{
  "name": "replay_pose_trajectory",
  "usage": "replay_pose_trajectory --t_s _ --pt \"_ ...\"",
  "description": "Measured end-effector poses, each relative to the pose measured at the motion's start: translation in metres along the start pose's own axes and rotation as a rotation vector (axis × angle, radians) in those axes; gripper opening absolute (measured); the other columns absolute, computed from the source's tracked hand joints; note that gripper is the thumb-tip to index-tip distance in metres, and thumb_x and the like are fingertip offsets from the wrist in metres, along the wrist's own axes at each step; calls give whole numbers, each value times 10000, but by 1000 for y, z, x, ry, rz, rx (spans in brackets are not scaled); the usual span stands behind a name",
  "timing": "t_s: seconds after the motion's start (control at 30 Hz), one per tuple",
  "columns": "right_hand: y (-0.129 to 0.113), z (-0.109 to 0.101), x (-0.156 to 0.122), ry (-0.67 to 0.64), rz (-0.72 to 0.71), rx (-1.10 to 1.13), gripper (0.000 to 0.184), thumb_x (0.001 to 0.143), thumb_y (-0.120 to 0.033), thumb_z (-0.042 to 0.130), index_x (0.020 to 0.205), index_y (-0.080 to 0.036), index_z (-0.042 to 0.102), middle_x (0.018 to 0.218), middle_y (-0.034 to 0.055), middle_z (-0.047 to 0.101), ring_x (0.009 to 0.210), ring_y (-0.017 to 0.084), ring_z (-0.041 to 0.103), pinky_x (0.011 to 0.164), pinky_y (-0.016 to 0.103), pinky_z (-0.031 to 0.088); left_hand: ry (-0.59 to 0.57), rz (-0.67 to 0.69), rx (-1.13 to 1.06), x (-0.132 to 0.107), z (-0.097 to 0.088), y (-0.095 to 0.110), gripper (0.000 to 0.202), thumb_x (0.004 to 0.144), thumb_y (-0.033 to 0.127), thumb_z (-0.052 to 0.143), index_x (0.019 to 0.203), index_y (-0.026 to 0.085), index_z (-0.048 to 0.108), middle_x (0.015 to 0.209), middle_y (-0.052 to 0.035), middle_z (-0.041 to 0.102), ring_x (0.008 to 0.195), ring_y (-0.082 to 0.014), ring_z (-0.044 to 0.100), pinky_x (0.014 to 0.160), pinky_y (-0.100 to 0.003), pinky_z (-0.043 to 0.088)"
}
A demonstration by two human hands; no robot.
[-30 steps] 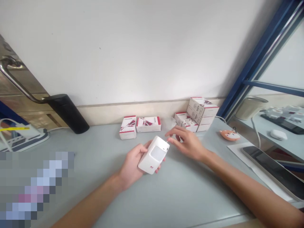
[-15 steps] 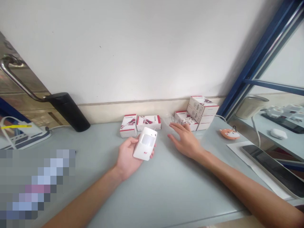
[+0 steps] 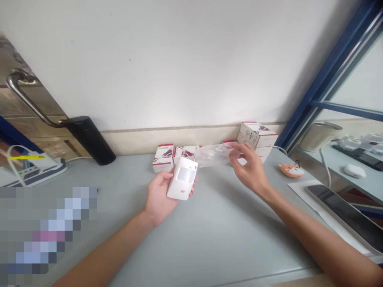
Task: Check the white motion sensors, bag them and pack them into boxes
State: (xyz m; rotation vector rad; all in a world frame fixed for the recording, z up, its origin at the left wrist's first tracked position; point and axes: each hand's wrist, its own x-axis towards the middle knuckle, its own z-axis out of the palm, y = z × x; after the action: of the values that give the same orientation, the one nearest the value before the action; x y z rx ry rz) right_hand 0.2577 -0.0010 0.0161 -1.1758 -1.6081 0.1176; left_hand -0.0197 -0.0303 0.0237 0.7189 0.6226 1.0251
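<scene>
left hand point(image 3: 158, 195) has its fingers curled around a white pir motion sensor point(image 3: 182, 178), right hand point(image 3: 249, 168) pinching a clear plastic bag point(image 3: 214, 154) just in front of some white-and-red boxes point(image 3: 163, 158).

Your view is bright and evenly lit, with only soft shadows on the wall point(image 3: 149, 59) and table point(image 3: 227, 247). The wide lens bends the blue frame point(image 3: 324, 75), and a pixelated patch point(image 3: 48, 235) hides the lower left.

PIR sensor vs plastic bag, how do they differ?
The white PIR motion sensor is opaque and boxy; the clear plastic bag is see-through and crumpled. The sensor sits in the left hand; the bag is pinched by the right hand. Both are held above the table.
</scene>
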Motion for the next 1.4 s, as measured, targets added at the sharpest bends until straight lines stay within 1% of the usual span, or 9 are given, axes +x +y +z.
replay_pose_trajectory --t_s 0.1,0.27,0.37,0.67,0.83,1.07,1.17,1.3,1.4 --pt "3 2 -1 -18 5 17 190 987 -318 592 1121 -264 715 1065 56 657 962 224 658 874 408 569 -8 -18 -23 1 0 4 441 871 278 499 1227 73 660 1006 -242 747 773 -306 686 704 -404 526" --pt "4 0 0 19 4 53 159 992 -355 596 1054 -262 710 1080 62 660 1009 238 660 865 411 581 -4 -242 -177 1 -1 9 431 860 277 534 1218 71 654 1016 -240 739 704 -251 668 645 -339 517" --pt "0 1 0 40 -16 30 161 995 -376 600 1059 -265 696 1095 74 668 1023 254 658 866 434 592 -55 -291 -169 -1 -1 10 440 873 300 529 1226 66 648 998 -238 739 670 -242 663 616 -325 509" --pt "1 2 -1 99 18 5 169 991 -380 605 1066 -262 701 1069 70 644 986 243 664 850 427 622 -114 -268 -149 -5 0 10 420 883 322 510 1192 79 656 966 -220 740 620 -226 655 578 -306 476" --pt "0 4 -4 73 41 62 167 988 -383 617 1060 -261 705 1075 60 636 993 227 658 873 420 627 -125 -304 -138 -4 -2 4 465 891 324 526 1270 77 632 1025 -236 742 641 -226 660 580 -309 468" --pt "1 7 -4 56 177 162 230 973 -458 636 1041 -247 700 1097 65 675 1013 236 665 902 435 618 -158 -346 -112 -6 3 4 584 909 351 503 1444 119 539 1059 -232 746 654 -236 682 601 -315 469" --pt "-2 8 -5 40 143 180 206 969 -443 647 1038 -255 694 1101 61 658 1012 227 660 899 414 613 -195 -336 -89 -6 4 3 565 924 362 477 1434 128 547 1041 -237 752 648 -248 683 605 -327 471" --pt "-7 9 -7 -5 59 149 164 978 -418 629 995 -263 681 1060 59 643 977 227 648 872 407 604 -201 -331 -77 -6 5 2 499 913 363 481 1283 62 627 987 -247 750 647 -263 683 595 -336 470" --pt "-7 7 -7 -20 27 121 131 977 -384 614 974 -264 665 1030 56 644 978 233 642 874 411 588 -216 -300 -66 -5 4 2 524 929 367 475 1325 52 610 1029 -263 750 661 -265 688 620 -349 481"
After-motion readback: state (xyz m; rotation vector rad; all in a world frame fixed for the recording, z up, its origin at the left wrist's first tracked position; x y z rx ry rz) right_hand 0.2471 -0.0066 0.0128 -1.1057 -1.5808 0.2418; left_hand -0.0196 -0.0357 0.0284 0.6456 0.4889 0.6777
